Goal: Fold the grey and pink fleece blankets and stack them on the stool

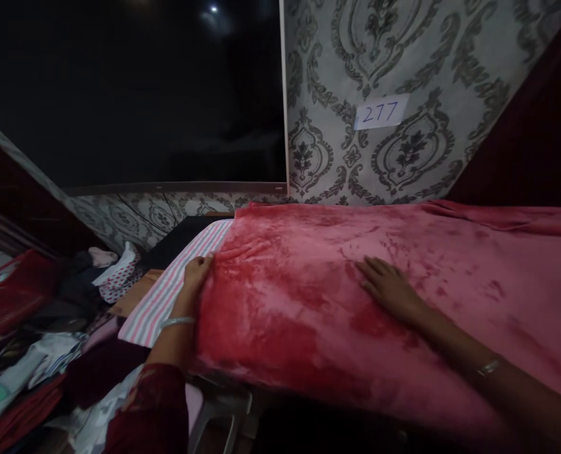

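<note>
Spread across the bed, a plush red velvet blanket (337,302) lies under both hands: the right hand (391,287) rests flat and open on its middle, holding nothing, while the left hand (196,272) curls its fingers around the blanket's left edge, beside a pink-and-white striped sheet (167,296). Behind the blanket, a white paper label (381,112) on the patterned grey wallpaper (403,57) reads "277".
</note>
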The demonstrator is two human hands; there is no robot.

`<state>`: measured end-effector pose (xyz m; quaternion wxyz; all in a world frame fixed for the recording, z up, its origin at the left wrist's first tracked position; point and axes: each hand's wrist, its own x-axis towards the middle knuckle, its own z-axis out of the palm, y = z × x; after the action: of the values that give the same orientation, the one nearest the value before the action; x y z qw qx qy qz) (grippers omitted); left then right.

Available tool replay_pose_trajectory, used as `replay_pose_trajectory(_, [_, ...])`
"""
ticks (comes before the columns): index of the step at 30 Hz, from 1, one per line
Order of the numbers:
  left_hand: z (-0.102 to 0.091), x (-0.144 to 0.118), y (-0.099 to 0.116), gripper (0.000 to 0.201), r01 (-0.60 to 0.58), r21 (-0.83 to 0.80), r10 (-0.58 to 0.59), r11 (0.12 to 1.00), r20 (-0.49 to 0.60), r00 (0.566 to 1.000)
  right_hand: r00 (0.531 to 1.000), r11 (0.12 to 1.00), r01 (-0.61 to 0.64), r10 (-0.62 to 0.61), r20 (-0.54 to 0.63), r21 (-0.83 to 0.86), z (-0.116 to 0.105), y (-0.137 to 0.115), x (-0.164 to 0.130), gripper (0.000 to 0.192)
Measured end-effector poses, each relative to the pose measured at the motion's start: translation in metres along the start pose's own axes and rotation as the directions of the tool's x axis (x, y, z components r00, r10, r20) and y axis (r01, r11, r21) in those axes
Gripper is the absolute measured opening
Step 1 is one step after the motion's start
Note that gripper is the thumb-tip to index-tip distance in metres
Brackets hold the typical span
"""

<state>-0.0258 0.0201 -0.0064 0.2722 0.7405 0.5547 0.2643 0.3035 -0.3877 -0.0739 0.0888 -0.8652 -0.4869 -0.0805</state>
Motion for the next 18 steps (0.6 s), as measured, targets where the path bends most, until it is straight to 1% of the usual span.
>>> replay_pose_trajectory(2, [-0.003, 0.008, 0.011, 0.034, 0.031, 0.033, -0.032, 0.999, 0.046, 0.998, 0.995, 0.995, -0.087, 0.085, -0.058, -0.038, 0.004, 0.033, -0.019, 0.057])
replay_pose_trajectory(3, [-0.004, 0.011, 0.017, 0.035, 0.041, 0.045, -0.044, 0.998, 0.063, 0.997, 0.989, 0.991, -0.121, 0.116, -0.090, -0.051, 0.007, 0.045, -0.027, 0.057])
replay_pose_trajectory(4, [-0.003, 0.014, 0.023, 0.036, 0.048, 0.050, -0.051, 0.998, 0.078, 0.996, 0.983, 0.988, -0.143, 0.135, -0.122, -0.058, 0.010, 0.054, -0.034, 0.058])
replay_pose_trajectory(6, [0.000, 0.018, 0.034, 0.037, 0.047, 0.040, -0.051, 0.998, 0.101, 0.994, 0.974, 0.987, -0.151, 0.140, -0.178, -0.055, 0.018, 0.065, -0.043, 0.059])
replay_pose_trajectory(9, [0.009, 0.021, 0.045, 0.031, 0.027, 0.010, -0.028, 1.000, 0.093, 0.995, 0.964, 0.991, -0.127, 0.114, -0.239, -0.041, 0.027, 0.067, -0.047, 0.059])
replay_pose_trajectory(11, [0.014, 0.024, 0.048, 0.023, -0.008, -0.001, 0.008, 1.000, 0.029, 1.000, 0.958, 0.992, -0.119, 0.104, -0.266, -0.042, 0.029, 0.066, -0.046, 0.059])
replay_pose_trajectory(14, [0.020, 0.028, 0.045, 0.016, -0.053, 0.002, 0.053, 0.999, -0.081, 0.995, 0.952, 0.993, -0.111, 0.091, -0.291, -0.051, 0.029, 0.065, -0.045, 0.058])
replay_pose_trajectory(16, [0.023, 0.030, 0.040, 0.016, -0.045, 0.008, 0.046, 0.999, -0.092, 0.995, 0.950, 0.993, -0.103, 0.082, -0.300, -0.055, 0.029, 0.065, -0.046, 0.058])
replay_pose_trajectory(18, [0.025, 0.034, 0.036, 0.018, -0.021, 0.001, 0.021, 1.000, -0.055, 0.998, 0.948, 0.994, -0.093, 0.071, -0.310, -0.057, 0.029, 0.065, -0.047, 0.059])
